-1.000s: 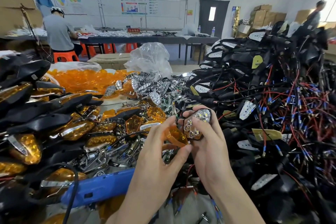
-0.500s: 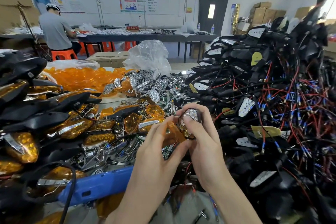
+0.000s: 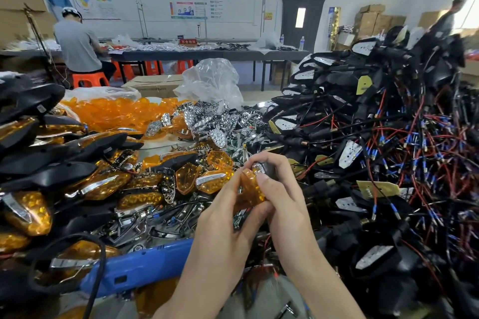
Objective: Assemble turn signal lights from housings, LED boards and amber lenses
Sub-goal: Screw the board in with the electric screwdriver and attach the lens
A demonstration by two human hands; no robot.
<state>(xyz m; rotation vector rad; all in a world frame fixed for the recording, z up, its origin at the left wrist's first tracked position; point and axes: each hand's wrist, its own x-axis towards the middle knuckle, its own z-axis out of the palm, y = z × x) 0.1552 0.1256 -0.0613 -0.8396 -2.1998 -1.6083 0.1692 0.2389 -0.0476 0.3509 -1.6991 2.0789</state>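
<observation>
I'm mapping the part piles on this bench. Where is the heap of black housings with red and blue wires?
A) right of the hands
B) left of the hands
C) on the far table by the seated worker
A: the heap of wired black housings rises right of the right hand; amber lights lie to the left.

Glossy translucent amber plastic lens (image 3: pixel 250 190), shiny chrome reflectors (image 3: pixel 207 119), matt black housings (image 3: pixel 46 160), crinkled clear plastic bag (image 3: pixel 211 83)
</observation>
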